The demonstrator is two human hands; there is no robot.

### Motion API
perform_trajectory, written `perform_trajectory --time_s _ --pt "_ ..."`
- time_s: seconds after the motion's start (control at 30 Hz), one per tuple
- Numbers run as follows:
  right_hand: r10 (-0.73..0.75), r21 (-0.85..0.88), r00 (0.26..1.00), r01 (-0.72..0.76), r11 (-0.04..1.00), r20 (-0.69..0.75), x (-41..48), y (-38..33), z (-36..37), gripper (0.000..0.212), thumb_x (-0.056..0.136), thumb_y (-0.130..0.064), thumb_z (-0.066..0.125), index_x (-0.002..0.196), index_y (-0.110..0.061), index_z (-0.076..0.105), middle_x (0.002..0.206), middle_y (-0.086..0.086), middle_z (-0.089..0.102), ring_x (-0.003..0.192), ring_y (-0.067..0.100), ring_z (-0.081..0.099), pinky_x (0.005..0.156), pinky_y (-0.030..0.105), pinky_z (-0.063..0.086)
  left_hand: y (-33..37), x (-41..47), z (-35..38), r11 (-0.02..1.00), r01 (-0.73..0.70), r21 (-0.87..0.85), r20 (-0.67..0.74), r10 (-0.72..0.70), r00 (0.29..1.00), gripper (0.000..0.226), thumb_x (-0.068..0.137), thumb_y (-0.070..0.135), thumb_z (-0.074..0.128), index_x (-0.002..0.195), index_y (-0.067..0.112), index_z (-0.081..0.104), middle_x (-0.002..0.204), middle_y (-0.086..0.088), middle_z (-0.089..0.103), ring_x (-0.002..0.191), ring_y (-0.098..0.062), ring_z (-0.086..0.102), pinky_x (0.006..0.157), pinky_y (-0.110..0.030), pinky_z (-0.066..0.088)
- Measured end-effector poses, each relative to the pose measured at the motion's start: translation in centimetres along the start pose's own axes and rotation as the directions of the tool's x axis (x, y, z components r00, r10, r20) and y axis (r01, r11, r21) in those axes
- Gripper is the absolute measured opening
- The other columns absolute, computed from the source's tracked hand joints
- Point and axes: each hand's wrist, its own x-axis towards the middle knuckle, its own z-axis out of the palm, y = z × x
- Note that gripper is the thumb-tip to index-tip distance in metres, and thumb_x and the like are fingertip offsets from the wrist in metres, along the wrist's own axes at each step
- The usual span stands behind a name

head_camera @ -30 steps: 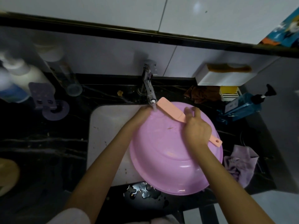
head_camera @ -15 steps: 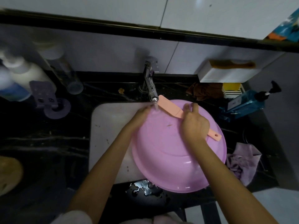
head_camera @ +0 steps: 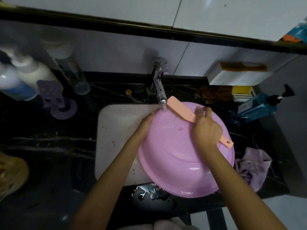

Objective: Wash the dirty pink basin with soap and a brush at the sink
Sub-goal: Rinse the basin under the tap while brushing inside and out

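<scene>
The pink basin (head_camera: 179,163) is turned bottom-up and tilted over the white sink (head_camera: 116,130), with a small brown speck on its base. My left hand (head_camera: 146,121) holds the basin's far left rim, its fingers hidden behind the edge. My right hand (head_camera: 206,128) grips the handle of a salmon-pink brush (head_camera: 179,108), whose flat head lies against the basin's upper edge just under the tap (head_camera: 160,90). A thin stream of water runs from the tap onto the basin beside the brush head.
A blue pump soap bottle (head_camera: 255,107) and a yellow-and-white soap dish (head_camera: 241,95) sit right of the sink, with a brown cloth (head_camera: 214,95) and a lilac rag (head_camera: 252,165). Bottles (head_camera: 21,80) stand at the left. A water puddle (head_camera: 149,191) lies on the black counter's front edge.
My right hand and the brush have edged slightly up and right along the basin's upper edge. The left hand keeps its hold on the rim.
</scene>
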Motion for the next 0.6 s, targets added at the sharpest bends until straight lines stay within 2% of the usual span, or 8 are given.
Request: perform_trajectory --time_s 0.1,0.17,0.23,0.27,0.33,0.4,0.47,0.6 --pt "0.014 0.022 1.000 -0.014 1.000 -0.024 0.0 0.3 0.0 0.047 0.091 -0.012 0.043 0.138 -0.014 0.039 0.144 0.011 0.032 0.075 0.037 0.061 0.056 0.032 0.030 -2.1 -3.2 -1.0 0.993 -0.021 0.113 -0.030 0.025 0.999 0.038 0.101 0.036 0.034 0.133 0.025 0.051 0.135 0.007 0.051 0.124 -0.012 0.046 0.109 -0.034 0.033" --pt "0.021 0.028 1.000 -0.021 0.999 -0.019 -0.2 0.4 0.2 0.048 0.091 -0.012 0.044 0.139 -0.015 0.038 0.145 0.011 0.031 0.077 0.037 0.061 0.057 0.032 0.030 -3.9 -5.2 -3.0 0.963 -0.060 0.263 -0.050 0.076 0.996 0.038 0.100 0.026 0.040 0.137 0.020 0.047 0.139 0.005 0.046 0.128 -0.011 0.042 0.109 -0.029 0.031" --pt "0.021 0.021 1.000 -0.021 1.000 -0.010 -0.2 0.4 0.1 0.048 0.092 -0.012 0.043 0.140 -0.015 0.036 0.145 0.012 0.030 0.078 0.037 0.061 0.058 0.033 0.030 -5.5 -6.4 -4.5 0.930 -0.030 0.367 -0.211 0.115 0.971 0.036 0.094 0.014 0.052 0.130 0.012 0.053 0.135 -0.004 0.049 0.127 -0.018 0.046 0.101 -0.026 0.036" --pt "0.022 0.016 1.000 -0.022 1.000 -0.007 -0.3 0.4 0.0 0.048 0.092 -0.011 0.042 0.140 -0.014 0.036 0.146 0.012 0.030 0.079 0.037 0.060 0.058 0.033 0.030 -6.1 -6.8 -4.8 0.921 0.039 0.389 -0.282 0.078 0.956 0.043 0.090 0.019 0.057 0.132 0.011 0.050 0.138 -0.007 0.045 0.128 -0.021 0.045 0.102 -0.029 0.037" --pt "0.020 0.002 1.000 -0.020 1.000 0.011 -0.4 0.2 -0.3 0.047 0.093 -0.010 0.040 0.140 -0.014 0.035 0.146 0.012 0.029 0.081 0.037 0.060 0.058 0.033 0.030 -6.7 -7.2 -4.5 0.944 0.192 0.267 -0.244 -0.126 0.962 0.072 0.078 0.040 0.060 0.141 0.014 0.038 0.145 -0.006 0.036 0.127 -0.023 0.044 0.103 -0.038 0.040" --pt "0.023 -0.020 0.999 -0.022 1.000 0.033 -0.3 0.0 -0.5 0.047 0.094 -0.009 0.039 0.140 -0.012 0.034 0.146 0.012 0.028 0.083 0.037 0.060 0.058 0.034 0.030 -7.0 -7.2 -3.8 0.963 0.266 0.044 -0.086 -0.262 0.961 0.067 0.073 0.038 0.057 0.137 0.026 0.041 0.133 0.000 0.052 0.115 -0.021 0.054 0.083 -0.035 0.051" --pt "0.047 -0.061 0.996 -0.043 0.997 0.070 -0.3 0.0 -0.8 0.047 0.095 -0.008 0.037 0.141 -0.009 0.031 0.147 0.012 0.026 0.086 0.037 0.061 0.058 0.033 0.031 -7.6 -6.8 -3.8 0.972 0.234 -0.005 -0.033 -0.234 0.972 0.063 0.068 0.019 0.051 0.130 0.031 0.048 0.121 0.004 0.062 0.105 -0.017 0.059 0.070 -0.029 0.050" --pt "0.107 -0.133 0.989 -0.094 0.987 0.097 -0.5 0.3 -1.4 0.039 0.096 -0.005 0.035 0.134 0.003 0.037 0.143 0.017 0.030 0.092 0.035 0.062 0.060 0.032 0.031 -6.9 -4.3 -4.3 0.988 0.134 -0.073 -0.082 -0.140 0.987 0.058 0.077 -0.006 0.041 0.123 0.022 0.060 0.113 0.001 0.069 0.103 -0.017 0.063 0.081 -0.028 0.049"
